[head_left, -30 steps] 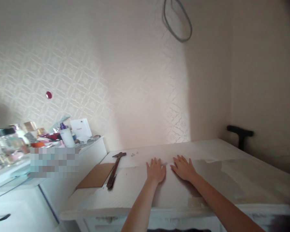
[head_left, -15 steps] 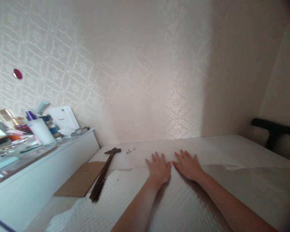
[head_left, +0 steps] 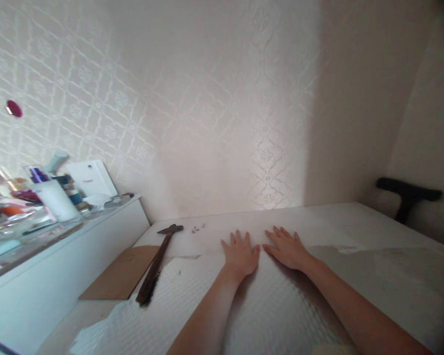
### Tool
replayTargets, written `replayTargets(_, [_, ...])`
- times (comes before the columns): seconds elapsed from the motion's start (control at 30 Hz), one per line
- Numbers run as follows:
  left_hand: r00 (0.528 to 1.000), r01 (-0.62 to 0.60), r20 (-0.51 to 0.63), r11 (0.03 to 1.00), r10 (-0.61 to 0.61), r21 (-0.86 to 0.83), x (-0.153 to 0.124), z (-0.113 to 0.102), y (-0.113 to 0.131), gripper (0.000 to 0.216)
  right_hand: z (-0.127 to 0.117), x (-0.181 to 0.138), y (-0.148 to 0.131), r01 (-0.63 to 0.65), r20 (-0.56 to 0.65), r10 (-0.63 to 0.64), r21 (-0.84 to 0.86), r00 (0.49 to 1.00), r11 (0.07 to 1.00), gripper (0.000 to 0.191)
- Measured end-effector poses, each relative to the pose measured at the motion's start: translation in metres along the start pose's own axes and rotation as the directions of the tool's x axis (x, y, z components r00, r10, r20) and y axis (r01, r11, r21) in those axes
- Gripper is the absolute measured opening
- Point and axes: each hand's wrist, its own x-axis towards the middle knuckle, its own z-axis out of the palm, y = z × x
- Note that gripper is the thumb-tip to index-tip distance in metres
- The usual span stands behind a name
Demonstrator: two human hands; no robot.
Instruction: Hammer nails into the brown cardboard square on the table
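My left hand (head_left: 240,255) and my right hand (head_left: 287,248) lie flat side by side, palms down and fingers spread, on a white textured sheet (head_left: 266,315) that covers the white tabletop (head_left: 355,222). Both hands hold nothing. They press near the sheet's far edge. To the left of my left hand a dark hammer (head_left: 156,265) lies on the surface, partly over a brown cardboard piece (head_left: 121,274). A few small nails (head_left: 198,228) lie beyond the hammer's head.
A white cabinet (head_left: 59,266) stands at the left, its top crowded with bottles, jars and a white box (head_left: 92,180). A patterned wall (head_left: 192,108) rises right behind the table. A black handle-like object (head_left: 408,193) stands at the far right.
The view has moved closer and lower over the table. Both hands stay flat on the sheet in nearly the same place.
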Motion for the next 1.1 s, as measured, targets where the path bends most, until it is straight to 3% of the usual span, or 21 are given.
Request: replayTargets(1.1, [1.000,-0.020,-0.003,0.999,0.020,0.042,-0.0038,-0.0047,0.0012,0.063,-0.0062,-0.0023,-0.0023,0.007,0.049,-0.006,-0.010,0.999,1.000,0.067])
